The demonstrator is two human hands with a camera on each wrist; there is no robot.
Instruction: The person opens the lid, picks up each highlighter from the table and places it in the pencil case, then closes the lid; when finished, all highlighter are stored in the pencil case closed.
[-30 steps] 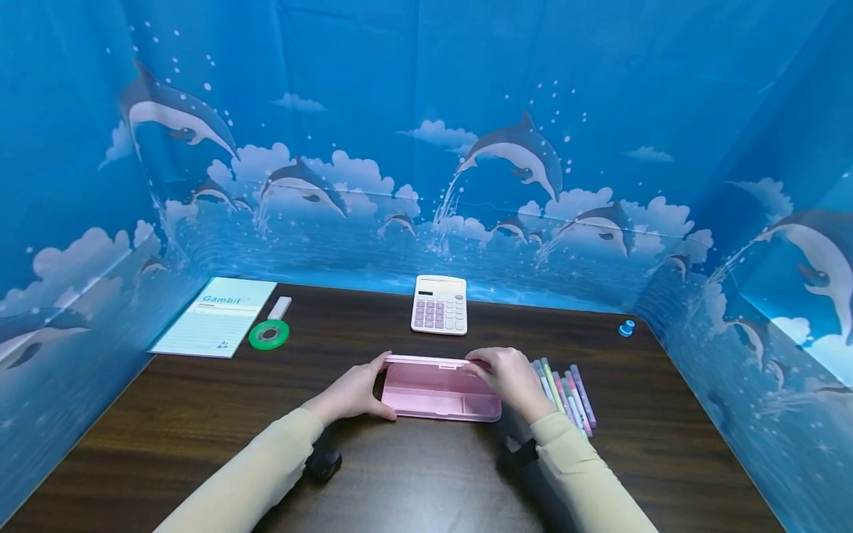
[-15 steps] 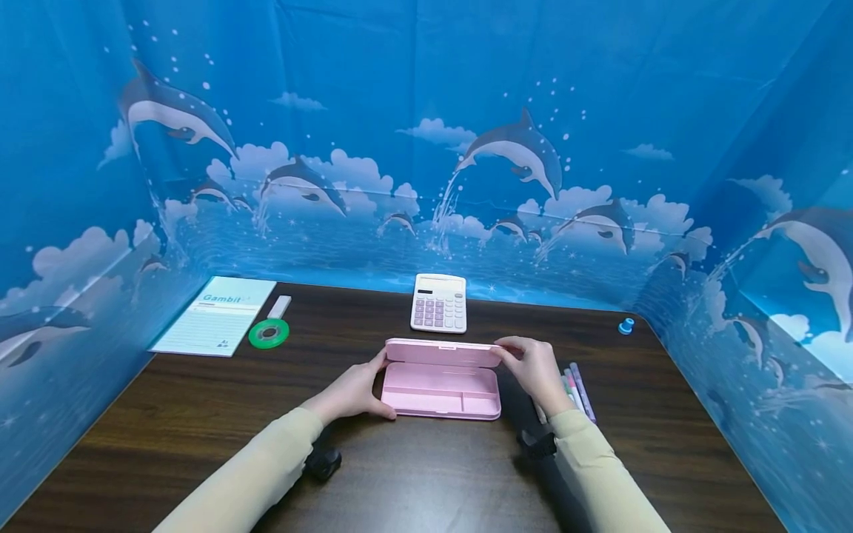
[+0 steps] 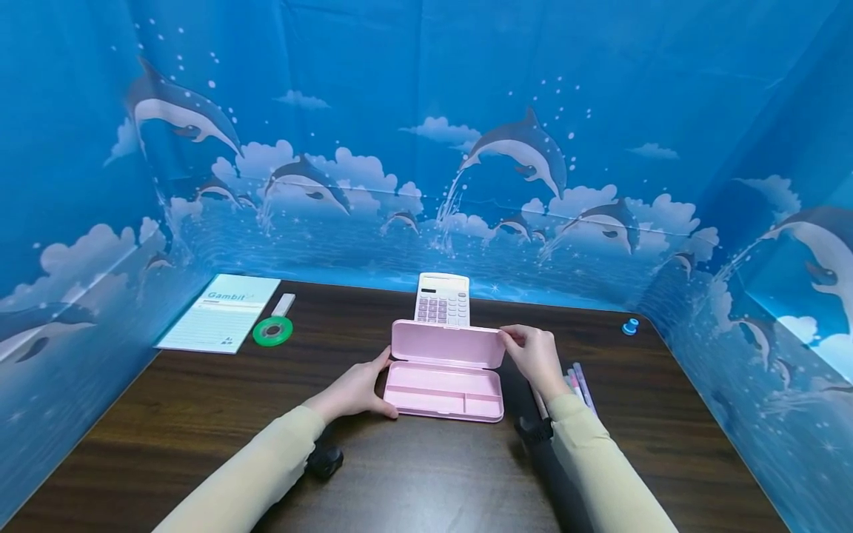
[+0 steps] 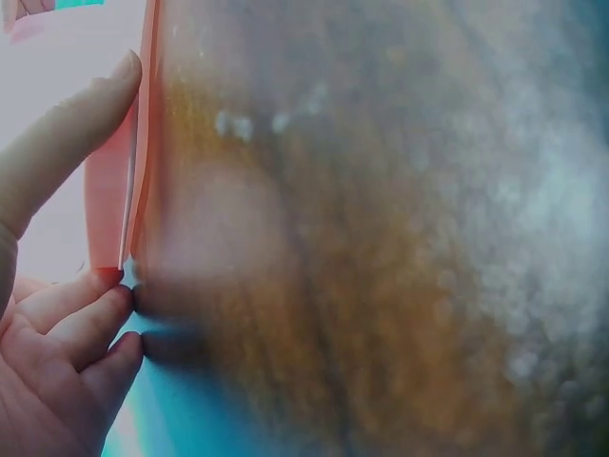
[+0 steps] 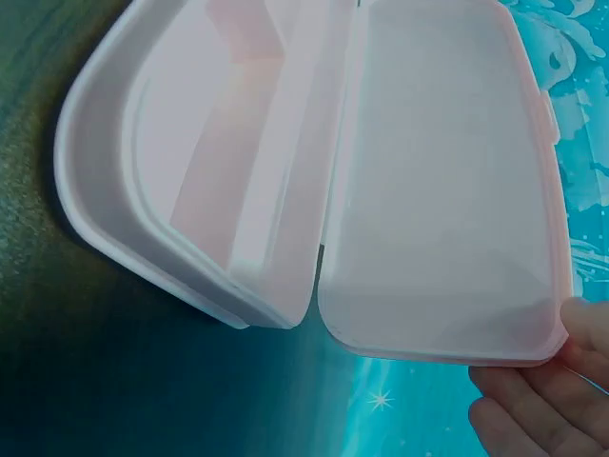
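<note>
A pink plastic pencil case (image 3: 426,400) lies on the dark wooden table with its lid (image 3: 446,345) raised on the far-side hinge. Its divided inside shows nothing in it. At the left end, my left hand (image 3: 353,389) grips the base, thumb at the front corner and fingers behind; the left wrist view shows the thumb along the pink edge. My right hand (image 3: 536,360) pinches the lid's upper right corner between thumb and fingers. That pinch shows too in the right wrist view, where the lid (image 5: 447,190) stands apart from the tray (image 5: 219,162).
Beyond the lid, partly covered by it, is a white calculator (image 3: 442,296). Several markers (image 3: 581,381) lie partly hidden by the right forearm. At the back left are a notepad (image 3: 220,311), green tape (image 3: 286,329) and a white block (image 3: 283,304). A small blue object (image 3: 629,326) stands far right.
The lid has swung up and back from nearly closed to wide open. My right hand has moved right and away with the lid's corner; my left hand has stayed at the case's end.
</note>
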